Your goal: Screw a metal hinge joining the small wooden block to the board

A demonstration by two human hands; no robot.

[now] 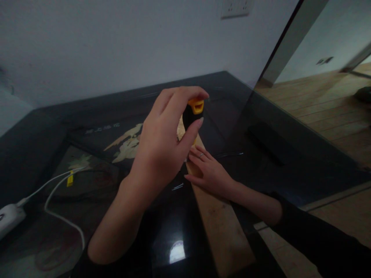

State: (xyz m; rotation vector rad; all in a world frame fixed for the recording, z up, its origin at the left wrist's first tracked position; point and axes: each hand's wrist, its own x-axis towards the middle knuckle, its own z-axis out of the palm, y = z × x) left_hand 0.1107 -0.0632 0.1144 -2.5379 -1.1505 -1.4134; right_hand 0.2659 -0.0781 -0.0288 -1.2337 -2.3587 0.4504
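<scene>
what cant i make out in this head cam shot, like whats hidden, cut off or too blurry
All in the head view:
- Yellow and black tool: lower part, mostly hidden by the left hand.
- Wooden board: far end, hidden behind the left hand and tool.
- White device: cut off by the left edge.
- Wall socket: cut off by the top edge.
- Lettering: too small and blurred.

The left hand [162, 141] curls above the seemingly flattened right hand [213, 173].

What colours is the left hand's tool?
The tool is black and yellow in the head view.
</scene>
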